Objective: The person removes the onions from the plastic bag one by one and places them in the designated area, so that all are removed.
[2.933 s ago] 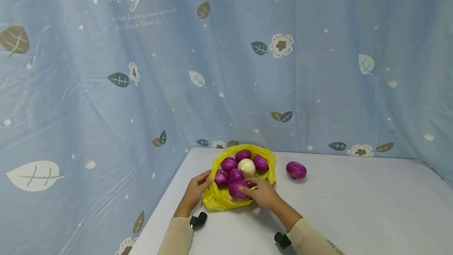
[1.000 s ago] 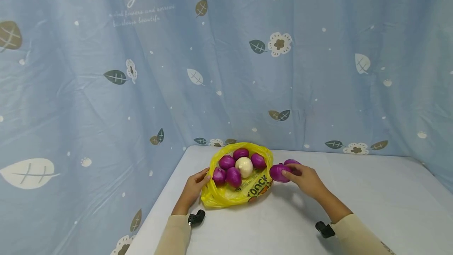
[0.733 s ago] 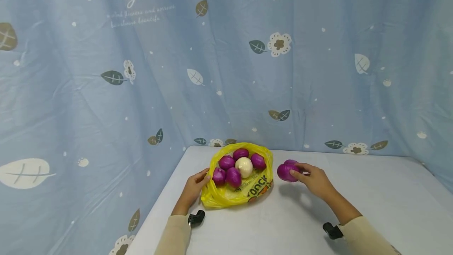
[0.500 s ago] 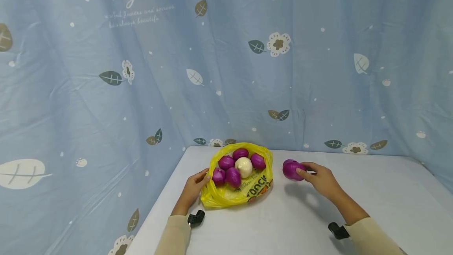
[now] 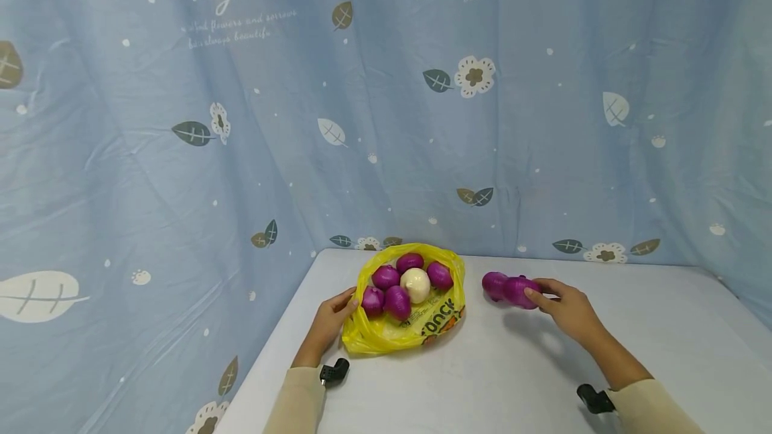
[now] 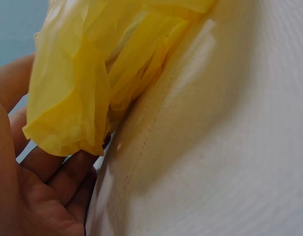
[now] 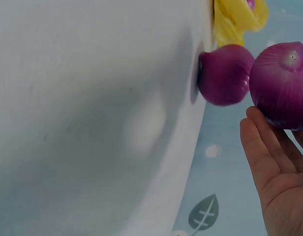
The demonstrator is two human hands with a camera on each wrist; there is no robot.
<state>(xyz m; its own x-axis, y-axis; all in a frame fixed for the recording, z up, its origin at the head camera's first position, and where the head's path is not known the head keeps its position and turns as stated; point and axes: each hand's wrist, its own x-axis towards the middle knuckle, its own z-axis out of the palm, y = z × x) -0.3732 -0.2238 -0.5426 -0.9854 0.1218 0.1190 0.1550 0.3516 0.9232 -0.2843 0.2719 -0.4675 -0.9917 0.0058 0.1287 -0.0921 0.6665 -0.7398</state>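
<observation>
With thumb and fingers my right hand (image 5: 569, 312) holds a purple onion (image 5: 520, 292) above the table, away from the bag. That onion (image 7: 279, 81) looms large in the right wrist view, with fingertips beneath it. A second purple onion (image 5: 493, 284) lies on the table, just left of the held one. My left hand (image 5: 328, 325) grips the left rim of a yellow plastic bag (image 5: 366, 343); in the left wrist view its fingers lie behind the crumpled bag (image 6: 68, 93). Inside the bag sit several purple onions (image 5: 397, 303) and one white onion (image 5: 415, 284).
A white cloth covers the table (image 5: 422, 394). Behind and to the left hangs a blue curtain (image 5: 386, 86) printed with leaves and flowers. Black wrist cameras (image 5: 335, 372) are worn on both forearms.
My right hand has taken a purple onion from the bag's front and carried it right, past the onion lying on the table. The left hand stays at the bag's rim.
</observation>
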